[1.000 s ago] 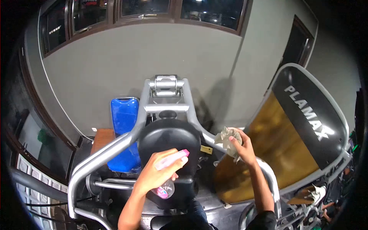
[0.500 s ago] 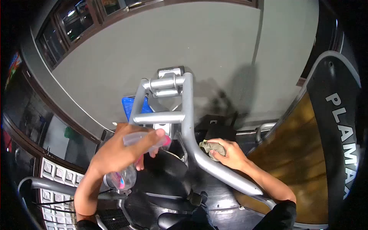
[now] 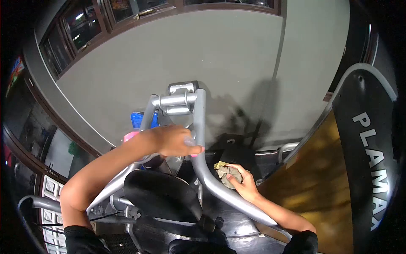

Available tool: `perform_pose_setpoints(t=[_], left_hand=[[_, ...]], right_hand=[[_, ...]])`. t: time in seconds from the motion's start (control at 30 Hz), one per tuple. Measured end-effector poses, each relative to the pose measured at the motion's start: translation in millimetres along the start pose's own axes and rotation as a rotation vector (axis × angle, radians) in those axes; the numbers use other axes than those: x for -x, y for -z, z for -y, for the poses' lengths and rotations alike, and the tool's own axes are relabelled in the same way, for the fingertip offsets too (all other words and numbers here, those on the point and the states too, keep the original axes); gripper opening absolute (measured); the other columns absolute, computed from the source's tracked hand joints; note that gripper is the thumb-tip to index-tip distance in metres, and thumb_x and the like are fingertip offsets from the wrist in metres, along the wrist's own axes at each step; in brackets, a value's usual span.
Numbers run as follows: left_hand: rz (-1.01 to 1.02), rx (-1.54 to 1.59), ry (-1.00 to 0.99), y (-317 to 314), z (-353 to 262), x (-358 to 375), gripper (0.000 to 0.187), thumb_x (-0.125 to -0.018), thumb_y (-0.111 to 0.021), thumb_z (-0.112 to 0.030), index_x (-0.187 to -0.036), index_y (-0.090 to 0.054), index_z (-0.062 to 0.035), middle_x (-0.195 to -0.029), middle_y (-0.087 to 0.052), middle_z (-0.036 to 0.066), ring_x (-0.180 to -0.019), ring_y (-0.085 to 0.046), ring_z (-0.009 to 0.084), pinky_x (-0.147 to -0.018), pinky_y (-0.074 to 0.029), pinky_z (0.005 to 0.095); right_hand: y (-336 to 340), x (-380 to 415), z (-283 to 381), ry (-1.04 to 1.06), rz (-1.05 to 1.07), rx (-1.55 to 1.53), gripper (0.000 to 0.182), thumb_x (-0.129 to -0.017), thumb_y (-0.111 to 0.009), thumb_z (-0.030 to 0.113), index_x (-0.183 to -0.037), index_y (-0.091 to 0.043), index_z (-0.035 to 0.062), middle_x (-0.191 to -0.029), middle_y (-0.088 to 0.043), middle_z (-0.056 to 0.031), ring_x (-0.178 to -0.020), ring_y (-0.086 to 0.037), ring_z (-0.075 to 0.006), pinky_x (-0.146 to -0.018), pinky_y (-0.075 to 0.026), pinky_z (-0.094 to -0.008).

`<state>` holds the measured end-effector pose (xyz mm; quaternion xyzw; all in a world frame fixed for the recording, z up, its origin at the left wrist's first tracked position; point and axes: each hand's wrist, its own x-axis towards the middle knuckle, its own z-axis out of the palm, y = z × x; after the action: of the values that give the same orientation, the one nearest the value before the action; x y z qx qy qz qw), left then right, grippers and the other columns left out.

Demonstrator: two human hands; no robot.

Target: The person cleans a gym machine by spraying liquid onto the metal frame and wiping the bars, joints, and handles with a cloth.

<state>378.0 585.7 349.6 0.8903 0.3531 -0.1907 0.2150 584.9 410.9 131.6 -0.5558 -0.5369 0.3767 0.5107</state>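
My left hand (image 3: 174, 142) is closed around a spray bottle (image 3: 189, 141) with a translucent head and pink parts. Its head lies close to the upright silver tube of the machine frame (image 3: 200, 122), while my hand and forearm hide most of the bottle. On the other side of the curved tube, my right hand (image 3: 245, 183) grips a crumpled greyish cloth (image 3: 229, 175) with a yellowish edge. The cloth sits just right of the tube. Below my left hand is a black padded seat (image 3: 163, 197).
A blue object (image 3: 137, 120) shows behind the frame at left. To the right stands a large panel (image 3: 372, 161) lettered "PLAMAX". A grey wall (image 3: 177, 46) with dark-framed windows rises ahead, and a grey bar (image 3: 46, 203) juts in at lower left.
My left hand has moved right and up with the spray bottle, bringing its head near the upright tube. My right hand, still holding the cloth, has shifted slightly left and down.
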Motion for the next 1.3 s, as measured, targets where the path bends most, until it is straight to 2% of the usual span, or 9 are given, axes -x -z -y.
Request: perform_pose_setpoints(t=[0.07, 0.13, 0.2, 0.5, 0.67, 0.7, 0.8, 1.2, 1.3], left_hand=[[0.027, 0.009, 0.047, -8.1, 3.6, -9.7, 0.069, -0.090, -0.053, -0.070, -0.087, -0.075, -0.0044, -0.088, -0.071, 0.018, -0.081, -0.067, 0.0373, -0.081, -0.053, 0.0438], [-0.250, -0.155, -0.077, -19.3, 3.4, -10.4, 0.068, -0.090, -0.051, -0.070, -0.089, -0.076, -0.0072, -0.103, -0.070, 0.019, -0.101, -0.065, 0.0390, -0.095, -0.049, 0.0442], [-0.128, -0.116, -0.037, -17.7, -1.1, -12.0, 0.067, -0.089, -0.051, -0.070, -0.097, -0.077, -0.0086, -0.114, -0.067, 0.022, -0.116, -0.059, 0.0393, -0.104, -0.044, 0.0445], [-0.254, -0.133, -0.023, -21.1, -17.9, 20.1, 0.061, -0.090, -0.053, -0.066, -0.108, -0.077, -0.0122, -0.110, -0.069, 0.019, -0.110, -0.061, 0.0377, -0.100, -0.047, 0.0414], [-0.367, -0.030, -0.172, -2.7, -33.6, 75.2, 0.058, -0.094, -0.056, -0.057, -0.100, -0.070, -0.0015, -0.093, -0.071, 0.016, -0.084, -0.067, 0.0359, -0.077, -0.055, 0.0412], [-0.280, 0.272, -0.087, 3.6, -42.9, 94.0, 0.059, -0.093, -0.059, -0.059, -0.098, -0.069, -0.0007, -0.080, -0.069, 0.014, -0.062, -0.065, 0.0310, -0.061, -0.054, 0.0371], [-0.211, 0.446, 0.262, -3.8, -41.0, 112.3, 0.063, -0.093, -0.058, -0.063, -0.099, -0.069, -0.0005, -0.072, -0.065, 0.011, -0.049, -0.061, 0.0244, -0.053, -0.052, 0.0353], [-0.263, 1.207, 0.071, -90.9, 42.2, 132.3, 0.061, -0.099, -0.055, -0.055, -0.107, -0.069, 0.0041, -0.082, -0.068, 0.012, -0.053, -0.065, 0.0184, -0.050, -0.054, 0.0289], [-0.409, 1.332, 0.089, -102.3, 42.6, 125.7, 0.060, -0.099, -0.054, -0.053, -0.104, -0.068, 0.0058, -0.076, -0.068, 0.014, -0.045, -0.060, 0.0195, -0.046, -0.054, 0.0317]], right_hand=[[-1.2, 0.7, 0.5, -0.038, 0.002, -0.043, 0.035, -0.096, -0.067, 0.016, -0.129, -0.061, 0.0069, -0.120, -0.069, -0.0103, -0.114, -0.064, -0.0172, -0.099, -0.047, -0.0325], [-2.4, -0.4, -1.1, -0.015, -0.004, -0.029, 0.034, -0.096, -0.066, 0.015, -0.129, -0.061, 0.0070, -0.119, -0.070, -0.0100, -0.113, -0.064, -0.0166, -0.099, -0.048, -0.0322], [-2.9, -0.4, -3.8, 0.001, -0.012, -0.012, 0.034, -0.096, -0.066, 0.015, -0.129, -0.061, 0.0071, -0.117, -0.070, -0.0096, -0.112, -0.064, -0.0160, -0.098, -0.048, -0.0319], [-3.6, -4.7, -0.4, 0.001, 0.006, -0.020, 0.033, -0.096, -0.066, 0.015, -0.127, -0.062, 0.0074, -0.119, -0.070, -0.0102, -0.115, -0.063, -0.0190, -0.101, -0.047, -0.0332], [-1.4, -20.7, 29.1, 0.242, 0.088, 0.099, 0.034, -0.092, -0.070, 0.016, -0.125, -0.065, 0.0083, -0.117, -0.069, -0.0128, -0.112, -0.065, -0.0264, -0.099, -0.049, -0.0365], [-0.7, -30.4, 39.6, 0.343, 0.140, 0.223, 0.036, -0.090, -0.070, 0.015, -0.125, -0.065, 0.0088, -0.117, -0.069, -0.0127, -0.109, -0.065, -0.0283, -0.098, -0.049, -0.0376], [-7.4, -67.2, 56.8, 0.618, 0.217, 0.413, 0.043, -0.083, -0.072, 0.013, -0.126, -0.065, 0.0115, -0.124, -0.064, -0.0120, -0.109, -0.061, -0.0316, -0.096, -0.051, -0.0425], [-20.8, -78.1, 66.7, 0.813, 0.717, 0.909, 0.042, -0.080, -0.074, 0.027, -0.120, -0.064, 0.0198, -0.121, -0.060, 0.0020, -0.116, -0.051, -0.0230, -0.091, -0.053, -0.0450], [-30.1, -115.2, 62.6, 0.868, 0.627, 0.953, 0.036, -0.082, -0.072, 0.026, -0.117, -0.067, 0.0211, -0.118, -0.063, 0.0008, -0.115, -0.053, -0.0221, -0.092, -0.052, -0.0449]])
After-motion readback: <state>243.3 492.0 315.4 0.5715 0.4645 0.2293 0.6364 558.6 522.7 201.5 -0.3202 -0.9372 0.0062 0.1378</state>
